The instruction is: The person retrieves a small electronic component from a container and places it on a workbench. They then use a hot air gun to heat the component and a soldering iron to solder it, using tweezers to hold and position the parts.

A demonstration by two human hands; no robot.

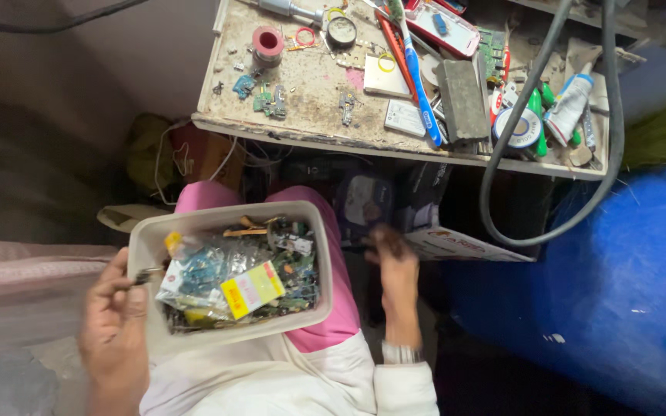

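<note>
Under the table's (302, 139) front edge, cardboard boxes (425, 216) and a hanging grey hose (502, 154) crowd the gap; the tub (225, 223) fills the lap.

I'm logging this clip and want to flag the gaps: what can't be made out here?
- Right hand, head view: fingertips motion-blurred; whether they grip anything can't be told.
- Left hand: a small dark item at the fingers, too small to identify.
- White tub: lower contents hidden under the plastic bags.
- Grey hose: both ends cut off by the top edge.

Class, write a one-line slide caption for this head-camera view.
Left hand steadies a white tub of circuit-board scraps on the lap; right hand reaches below a cluttered workbench.
</note>
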